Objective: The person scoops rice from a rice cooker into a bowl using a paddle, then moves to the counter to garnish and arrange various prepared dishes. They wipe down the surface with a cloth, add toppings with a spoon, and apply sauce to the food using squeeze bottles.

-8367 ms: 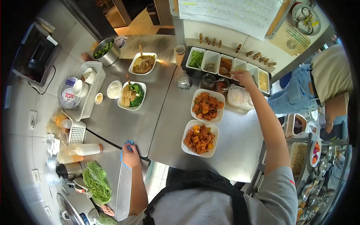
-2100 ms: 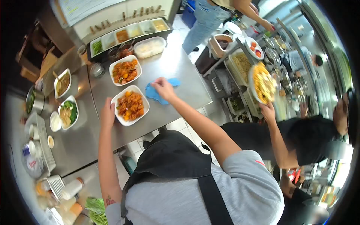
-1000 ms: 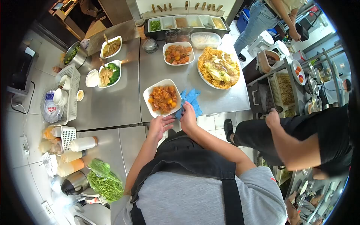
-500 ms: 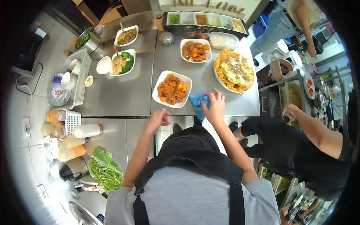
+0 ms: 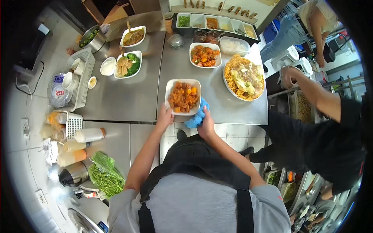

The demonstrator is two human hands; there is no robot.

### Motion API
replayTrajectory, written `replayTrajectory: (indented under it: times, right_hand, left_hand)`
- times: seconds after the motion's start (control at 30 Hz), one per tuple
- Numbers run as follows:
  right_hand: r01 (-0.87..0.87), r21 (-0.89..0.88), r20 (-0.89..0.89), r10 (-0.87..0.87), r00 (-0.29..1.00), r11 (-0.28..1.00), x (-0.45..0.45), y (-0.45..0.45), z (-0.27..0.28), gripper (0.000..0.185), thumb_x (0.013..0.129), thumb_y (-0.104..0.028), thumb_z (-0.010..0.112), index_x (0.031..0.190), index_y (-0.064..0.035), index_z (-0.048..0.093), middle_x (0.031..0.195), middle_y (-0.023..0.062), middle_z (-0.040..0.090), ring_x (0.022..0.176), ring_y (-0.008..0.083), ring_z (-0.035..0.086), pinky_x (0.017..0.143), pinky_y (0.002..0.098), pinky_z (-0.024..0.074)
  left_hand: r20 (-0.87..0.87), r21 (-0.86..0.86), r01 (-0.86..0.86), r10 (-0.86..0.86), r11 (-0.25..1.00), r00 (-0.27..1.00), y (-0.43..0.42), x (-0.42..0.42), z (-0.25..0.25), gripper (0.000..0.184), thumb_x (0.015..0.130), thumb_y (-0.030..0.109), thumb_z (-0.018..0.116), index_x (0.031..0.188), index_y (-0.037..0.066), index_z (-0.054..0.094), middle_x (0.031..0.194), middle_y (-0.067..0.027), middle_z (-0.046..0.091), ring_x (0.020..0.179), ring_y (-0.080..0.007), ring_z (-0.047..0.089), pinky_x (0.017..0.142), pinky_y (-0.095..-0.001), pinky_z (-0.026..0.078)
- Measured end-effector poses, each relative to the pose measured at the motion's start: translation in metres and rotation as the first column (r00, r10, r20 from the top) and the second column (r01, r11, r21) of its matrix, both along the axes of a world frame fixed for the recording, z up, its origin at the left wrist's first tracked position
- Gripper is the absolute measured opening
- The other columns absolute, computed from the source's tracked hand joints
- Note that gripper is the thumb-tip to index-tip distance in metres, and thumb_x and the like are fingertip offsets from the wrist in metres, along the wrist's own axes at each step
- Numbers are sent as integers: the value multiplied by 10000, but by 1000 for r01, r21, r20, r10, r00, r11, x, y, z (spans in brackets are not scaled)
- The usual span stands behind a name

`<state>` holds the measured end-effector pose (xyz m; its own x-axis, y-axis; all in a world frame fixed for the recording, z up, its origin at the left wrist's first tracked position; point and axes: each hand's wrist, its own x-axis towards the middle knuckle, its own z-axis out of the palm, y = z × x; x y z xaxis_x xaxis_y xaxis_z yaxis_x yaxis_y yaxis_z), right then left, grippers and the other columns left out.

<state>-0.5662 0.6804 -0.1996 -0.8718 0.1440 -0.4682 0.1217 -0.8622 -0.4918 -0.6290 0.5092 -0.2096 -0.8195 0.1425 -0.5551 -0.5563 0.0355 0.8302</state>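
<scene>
A square white bowl [image 5: 168, 88] of orange-red saucy food is at the front edge of the steel table. My left hand [image 5: 165, 117] grips its lower left rim, fingers closed with the thumb on top. My right hand [image 5: 206, 123] is closed on a blue cloth [image 5: 192, 123], which is bunched against the bowl's right side. Whether the right fingers also grip the bowl is hidden by the cloth. Behind it stands a similar white bowl [image 5: 204, 56] of orange-red food. To the right sits a large dish of noodles [image 5: 243, 77] topped with cabbage and sauce.
On the left stand a broccoli bowl [image 5: 128, 64], a brown stew bowl [image 5: 133, 37] and a white basket [image 5: 83, 82]. Squeeze bottles [image 5: 89, 135] and green vegetables [image 5: 107, 178] lie nearer. At right, a co-worker's arm [image 5: 316, 93] reaches over the shelves; another person stands behind.
My left hand has moved up to the bowl and taken its rim. My right hand has drawn the blue cloth in against the bowl. The co-worker's arm has swung upward.
</scene>
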Motion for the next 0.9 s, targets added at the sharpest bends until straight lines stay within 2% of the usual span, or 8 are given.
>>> replayTrajectory:
  times: [0.07,0.2,0.3,0.37,0.43,0.63,0.73,0.9]
  right_hand:
    - [14,-322,1,-14,1000,947,-23,16,4,473,986,-318,376,1394,-78,386,1404,132,436,1295,292,412,1086,434,312]
    - [-357,-408,-368,207,906,840,-61,43,-1,566,949,-449,388,1361,-61,412,1368,146,465,1242,319,465,1073,473,341]
    - [-686,-375,-668,332,666,624,-76,18,-45,558,951,-449,379,1358,-69,419,1358,142,480,1208,322,501,1045,454,391]
    - [-595,-709,-547,236,803,378,-56,-24,-18,512,959,-401,395,1349,-70,431,1325,144,510,1171,309,532,1020,442,420]
    - [-666,-437,-394,537,746,604,-42,-34,-3,468,969,-360,405,1330,-66,455,1296,111,543,1166,274,537,1008,433,429]
    - [-844,-158,-109,840,531,513,-22,10,14,459,979,-326,449,1340,-42,450,1313,116,527,1156,225,547,992,367,441]
    - [-719,258,131,714,688,645,-22,41,15,391,873,-258,651,1178,-26,572,1066,72,624,937,128,590,832,300,476]
    - [-272,831,185,219,958,486,-24,79,27,282,795,-252,761,772,-57,559,723,-15,567,663,59,504,599,232,434]
  left_hand:
    - [3,32,66,-66,997,998,2,15,14,282,939,159,377,1221,144,374,576,20,369,387,-60,293,348,-216,256]
    - [58,101,178,-184,979,981,1,23,48,299,937,157,375,1236,156,356,572,32,338,396,-52,284,353,-205,245]
    - [79,112,177,-186,978,979,4,21,76,361,940,173,373,1298,169,329,569,35,328,405,-50,287,355,-200,242]
    - [54,25,-4,2,1000,999,-5,18,60,409,940,183,378,1341,173,300,572,33,336,411,-47,297,356,-197,242]
    - [19,-46,-123,124,991,992,-23,18,45,455,940,192,382,1380,174,268,576,31,345,414,-46,303,357,-195,242]
    - [14,-76,-261,263,962,965,-88,20,26,508,944,215,382,1422,153,220,588,26,370,412,-50,314,358,-192,249]
    - [6,-224,-397,409,890,913,-101,26,25,459,945,217,378,1380,128,262,588,23,367,408,-57,304,361,-195,258]
    - [-71,-344,-289,282,893,957,-141,16,-6,475,934,198,420,1377,89,287,640,-29,457,462,-125,430,400,-282,369]
